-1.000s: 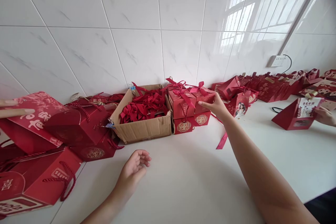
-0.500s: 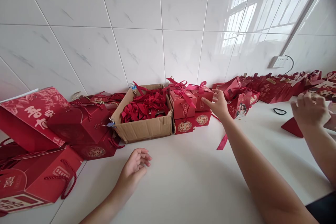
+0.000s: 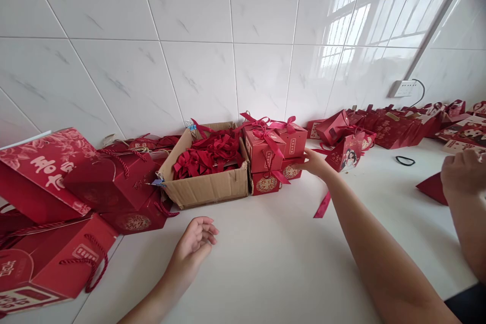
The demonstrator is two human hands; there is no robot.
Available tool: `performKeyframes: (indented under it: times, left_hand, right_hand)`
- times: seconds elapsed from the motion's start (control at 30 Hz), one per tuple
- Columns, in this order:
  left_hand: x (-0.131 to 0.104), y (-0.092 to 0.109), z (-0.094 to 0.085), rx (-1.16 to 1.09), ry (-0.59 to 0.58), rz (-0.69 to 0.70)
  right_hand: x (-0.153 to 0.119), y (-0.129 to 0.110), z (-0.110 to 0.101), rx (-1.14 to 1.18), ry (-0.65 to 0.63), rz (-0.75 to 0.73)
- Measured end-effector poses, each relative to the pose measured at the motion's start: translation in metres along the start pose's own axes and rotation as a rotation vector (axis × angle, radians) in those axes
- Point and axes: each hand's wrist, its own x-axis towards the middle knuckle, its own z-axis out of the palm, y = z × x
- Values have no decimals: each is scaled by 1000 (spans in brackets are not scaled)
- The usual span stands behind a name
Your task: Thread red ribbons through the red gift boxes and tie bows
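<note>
My left hand hovers over the white table in front of the cardboard box, its fingers loosely curled and apart with nothing in them. My right hand rests against the right side of a lower red gift box; its thumb is stretched out along the box and the other fingers are partly hidden. On top of that one stands an upper gift box with a ribbon bow. Beside them is another bow-tied gift box, stacked on a lower box. Red ribbons fill the cardboard box.
Larger red boxes with rope handles are piled at left. Behind my right hand lie more red boxes and a photo-printed tag. A loose ribbon and a black band lie on the table. Another person's hand is at right.
My right hand has moved down from the upper gift box to the lower one. The other person's hand has shifted right. My left hand has hardly moved.
</note>
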Motion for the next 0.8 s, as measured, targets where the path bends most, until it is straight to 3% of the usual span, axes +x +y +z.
performKeyframes:
  times: [0.2, 0.57, 0.8]
  left_hand:
    - [1, 2, -1, 11, -43, -25]
    - [2, 1, -2, 30, -56, 2]
    - [4, -3, -4, 23, -75, -5]
  right_hand:
    - [6, 6, 15, 94, -47, -58]
    - [7, 0, 36, 86, 136, -31]
    - [8, 6, 68, 105, 284, -77]
